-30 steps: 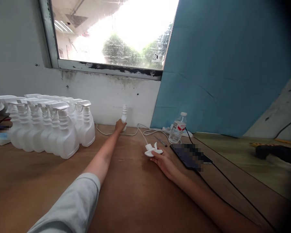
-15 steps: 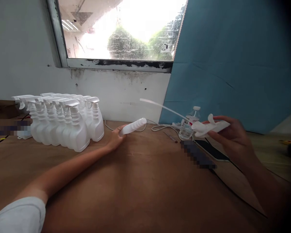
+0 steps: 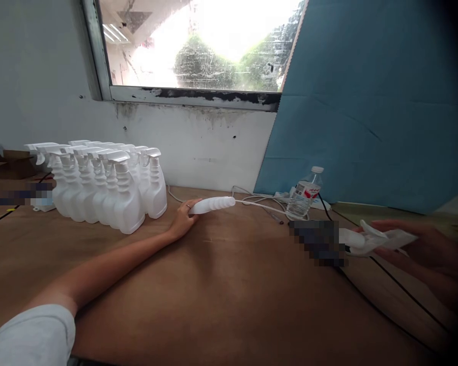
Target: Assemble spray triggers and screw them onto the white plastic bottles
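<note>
My left hand (image 3: pixel 183 221) is closed round the base of a white bottle (image 3: pixel 213 204), which lies tilted on its side with its neck toward the right. Over at the right, my right hand (image 3: pixel 423 249) grips a white spray head (image 3: pixel 374 240), its collar facing left. The tube of the spray head cannot be made out clearly; a thin white line runs right from the bottle's mouth. Several white spray bottles (image 3: pixel 127 203) with heads on stand in rows left of my left hand.
A clear water bottle (image 3: pixel 303 195) stands at the back right among white cables (image 3: pixel 252 195). Beside it is a dark pixelated patch. Black cables cross the right of the brown table (image 3: pixel 213 305). An open cardboard box (image 3: pixel 15 165) sits at the far left, below the window wall.
My right hand has moved right and down with the spray head. The bottle in my left hand has turned from slanting upward to nearly level. The view has shifted slightly.
</note>
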Motion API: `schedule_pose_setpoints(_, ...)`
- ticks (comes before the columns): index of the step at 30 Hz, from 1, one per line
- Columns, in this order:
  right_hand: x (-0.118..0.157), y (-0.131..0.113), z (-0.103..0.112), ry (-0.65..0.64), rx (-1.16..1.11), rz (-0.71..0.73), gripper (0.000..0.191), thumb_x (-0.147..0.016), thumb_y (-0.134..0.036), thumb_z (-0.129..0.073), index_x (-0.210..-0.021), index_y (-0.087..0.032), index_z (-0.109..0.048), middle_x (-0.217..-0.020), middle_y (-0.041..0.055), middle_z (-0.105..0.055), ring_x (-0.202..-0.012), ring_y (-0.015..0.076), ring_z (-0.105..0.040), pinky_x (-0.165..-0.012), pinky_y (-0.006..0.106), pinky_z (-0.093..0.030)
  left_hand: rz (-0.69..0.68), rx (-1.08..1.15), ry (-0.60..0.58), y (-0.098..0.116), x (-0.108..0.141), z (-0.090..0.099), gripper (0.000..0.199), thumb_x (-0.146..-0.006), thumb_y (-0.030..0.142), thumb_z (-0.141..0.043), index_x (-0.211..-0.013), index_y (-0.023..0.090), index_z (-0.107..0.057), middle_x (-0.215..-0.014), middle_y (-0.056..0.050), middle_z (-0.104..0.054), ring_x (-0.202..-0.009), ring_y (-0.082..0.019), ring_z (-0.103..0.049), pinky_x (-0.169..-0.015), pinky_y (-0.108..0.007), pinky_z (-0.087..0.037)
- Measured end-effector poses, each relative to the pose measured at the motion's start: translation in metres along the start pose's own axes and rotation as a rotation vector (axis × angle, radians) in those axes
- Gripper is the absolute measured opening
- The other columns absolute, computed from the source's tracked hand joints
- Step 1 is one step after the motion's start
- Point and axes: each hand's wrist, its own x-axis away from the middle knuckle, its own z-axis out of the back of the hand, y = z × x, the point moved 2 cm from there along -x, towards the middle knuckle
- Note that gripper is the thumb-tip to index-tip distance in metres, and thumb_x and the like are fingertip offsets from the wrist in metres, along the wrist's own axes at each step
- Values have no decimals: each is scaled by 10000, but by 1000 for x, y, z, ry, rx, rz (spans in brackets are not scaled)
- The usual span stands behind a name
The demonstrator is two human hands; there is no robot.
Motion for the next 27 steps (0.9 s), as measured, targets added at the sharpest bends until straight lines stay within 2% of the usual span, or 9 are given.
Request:
schedule_pose_setpoints(2,3,3,-1,-115,-81,-54,504,-626,-569,-745,-1086,-406,-622,-1059,180,-648,-929,326,-650,-730,475,-486,-4,-3,-3,-1,0,0,491,-764,78,-571,-1237,211,-580,-1260,-64,-605,-1183,-204,-543,-1062,-374,-389)
schedule_pose_setpoints(5,3,-1,-2,-166,-75,-52,460,-679,-543,-719,-1105,-413,-605,-1115,159,-635,-981,316,-627,-758,459,-476,-10,-6,-11,-1,1,-1,487,-772,83,-567,-1241,213,-578,-1260,-62,-603,-1181,-201,-541,-1057,-369,-393)
schedule_pose_setpoints(12,-12,-31,-26,-234,152,173,498,-746,-564,-647,-1187,-367,-524,-1141,122,-623,-910,261,-627,-765,384,-494,-71,-29,-54,8,1,0,508,-755,65,-573,-1235,231,-582,-1251,-58,-598,-1198,-207,-513,-1072,-384,-371)
schedule_pose_setpoints(14,-18,-47,-40,-229,163,259,419,-777,-525,-633,-1139,-338,-539,-1048,99,-649,-874,238,-637,-756,352,-501,-95,-37,-76,12,2,0,506,-764,69,-570,-1241,237,-579,-1261,-60,-589,-1211,-214,-499,-1074,-393,-367)
schedule_pose_setpoints(16,-25,-68,-56,-223,188,419,305,-825,-470,-596,-1084,-311,-568,-1000,74,-658,-882,225,-638,-777,341,-499,-114,-42,-102,16,3,1,494,-776,87,-578,-1244,247,-579,-1261,-60,-588,-1210,-223,-497,-1073,-401,-363)
schedule_pose_setpoints(18,-31,-90,-75,-272,170,578,216,-864,-376,-566,-1054,-278,-597,-1048,71,-650,-936,221,-627,-844,349,-483,-127,-48,-131,21,5,1,484,-787,122,-600,-1249,263,-575,-1252,-58,-591,-1199,-234,-502,-1073,-412,-353)
schedule_pose_setpoints(21,-41,-118,-99,-358,18,705,244,-886,-308,-548,-1117,-282,-621,-1100,44,-659,-1031,225,-604,-896,371,-472,-140,0,-197,32,10,0,452,-819,210,-620,-1263,262,-560,-1248,-75,-586,-1181,-246,-511,-1062,-410,-355)
schedule_pose_setpoints(24,-50,-139,-115,-407,-104,624,307,-896,-340,-543,-1191,-319,-624,-1165,19,-649,-1001,211,-609,-876,372,-485,-109,153,-237,45,16,-2,417,-854,313,-601,-1257,221,-545,-1234,-95,-587,-1146,-241,-533,-1008,-367,-405)
schedule_pose_setpoints(27,-57,-157,-125,-380,-311,466,366,-830,-394,-639,-1186,-309,-633,-1153,22,-645,-1006,208,-600,-870,359,-493,-15,274,-247,57,23,-7,426,-856,359,-598,-1246,202,-533,-1206,-84,-598,-1089,-226,-556,-961,-335,-431)
